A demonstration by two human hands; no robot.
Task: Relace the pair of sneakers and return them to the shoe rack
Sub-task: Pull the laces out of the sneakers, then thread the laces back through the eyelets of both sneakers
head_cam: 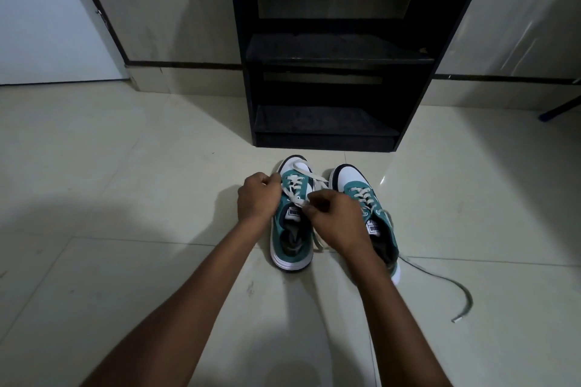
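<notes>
Pair of sneakers on the floor before the shoe rack

Two teal-and-white canvas sneakers stand side by side on the pale tiled floor, toes toward the black wooden shoe rack just behind them. Both hands meet over the left sneaker: left hand at its left side, right hand between the shoes. A loose flat lace end trails right of the right sneaker.

You're looking down at two teal-and-white sneakers side by side on the tiled floor, toes toward the black shoe rack. Your left hand and right hand pinch, as far as shows, the laces of the left sneaker. The right sneaker trails one loose lace across the tiles.
</notes>
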